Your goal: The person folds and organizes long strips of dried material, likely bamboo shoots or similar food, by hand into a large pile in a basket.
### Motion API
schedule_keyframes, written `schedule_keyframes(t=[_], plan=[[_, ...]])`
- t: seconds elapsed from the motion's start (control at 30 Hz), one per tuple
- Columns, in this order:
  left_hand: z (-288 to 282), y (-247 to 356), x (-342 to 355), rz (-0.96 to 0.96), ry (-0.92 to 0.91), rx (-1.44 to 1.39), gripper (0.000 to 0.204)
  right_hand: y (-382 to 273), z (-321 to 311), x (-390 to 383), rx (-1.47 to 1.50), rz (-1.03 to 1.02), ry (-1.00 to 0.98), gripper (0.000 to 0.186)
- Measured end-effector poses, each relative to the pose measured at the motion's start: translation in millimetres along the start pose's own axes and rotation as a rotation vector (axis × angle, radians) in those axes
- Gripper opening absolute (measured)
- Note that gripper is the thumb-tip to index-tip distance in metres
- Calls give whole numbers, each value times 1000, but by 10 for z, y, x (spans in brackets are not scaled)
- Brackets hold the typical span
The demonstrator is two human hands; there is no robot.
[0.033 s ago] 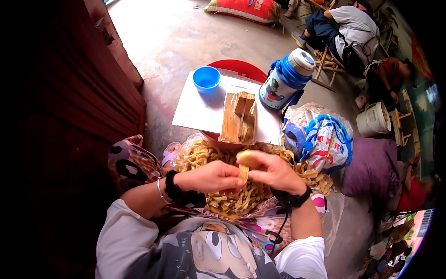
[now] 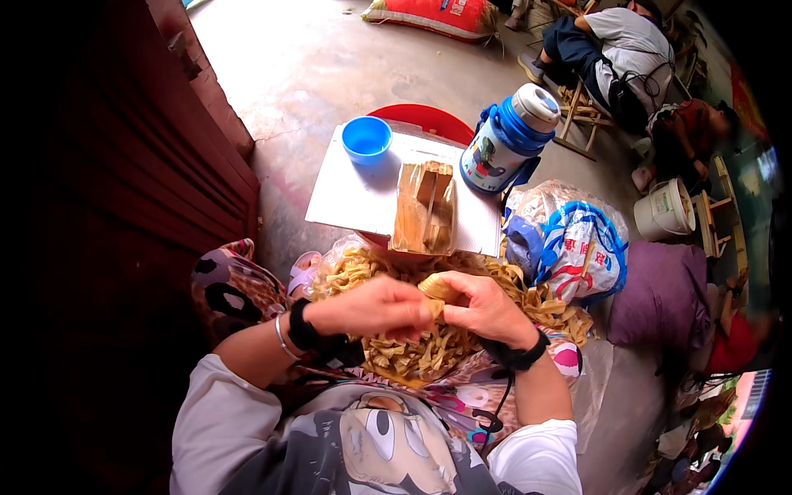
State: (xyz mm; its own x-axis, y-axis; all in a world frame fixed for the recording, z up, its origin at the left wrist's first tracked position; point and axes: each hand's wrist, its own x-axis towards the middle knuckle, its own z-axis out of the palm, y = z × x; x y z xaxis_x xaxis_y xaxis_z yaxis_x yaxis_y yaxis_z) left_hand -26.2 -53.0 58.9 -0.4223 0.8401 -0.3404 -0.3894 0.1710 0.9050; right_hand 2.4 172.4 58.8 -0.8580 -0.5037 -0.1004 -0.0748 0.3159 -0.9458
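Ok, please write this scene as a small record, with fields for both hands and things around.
Right hand: holds a coiled tan strip
Left hand: close against the coiled tan strip; blurred, grip unclear
Below hands: loose heap of flat tan strips
On white flat board: round blue cup, clear-wrapped brown blocks, blue-and-white bottle
Right of board: stuffed white-and-blue plastic bag

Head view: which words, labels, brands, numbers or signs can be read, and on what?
I won't quote printing or brands, only place it:
Plastic bag: large red characters, legible in part.
Blue-and-white bottle: small dark letters near its base.
Red sack: pale printing, too small to read fully.
White bucket: green label, too small to read.
Yellowish strip in the right hand: no printing visible.
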Motion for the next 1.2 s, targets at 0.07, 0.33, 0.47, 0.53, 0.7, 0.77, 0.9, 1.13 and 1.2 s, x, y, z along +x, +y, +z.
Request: schedule_keyframes(t=[0.07, 0.33, 0.47, 0.53, 0.7, 0.77, 0.9, 1.13, 1.2], plan=[[-197, -100, 51, 145, 114, -112, 21, 6, 111, -12, 96, 127, 148, 23], [-20, -92, 137, 230, 93, -183, 31, 49, 125, -43, 872, 177, 112, 19], [-19, -100, 190, 572, 439, 463, 24, 69, 181, 7, 1034, 217, 217, 18], [44, 28, 110, 801, 512, 902, 22, 79, 194, 37, 1030, 285, 211, 22], [-49, -64, 189, 709, 416, 765, 20, 60, 213, 69, 853, 328, 114, 28], [-65, -103, 169, 569, 484, 797, 20, 58, 258, 67, 646, 254, 159, 31], [1, -193, 152, 491, 490, 793, 21, 94, 362, 47, 230, 27, 292, 24], [-109, -158, 115, 698, 612, 1011, 24, -12, 184, 52, 871, 258, -33, 29], [-105, -143, 133, 812, 599, 1018, 20, 41, 151, 43, 951, 272, -50, 34]])
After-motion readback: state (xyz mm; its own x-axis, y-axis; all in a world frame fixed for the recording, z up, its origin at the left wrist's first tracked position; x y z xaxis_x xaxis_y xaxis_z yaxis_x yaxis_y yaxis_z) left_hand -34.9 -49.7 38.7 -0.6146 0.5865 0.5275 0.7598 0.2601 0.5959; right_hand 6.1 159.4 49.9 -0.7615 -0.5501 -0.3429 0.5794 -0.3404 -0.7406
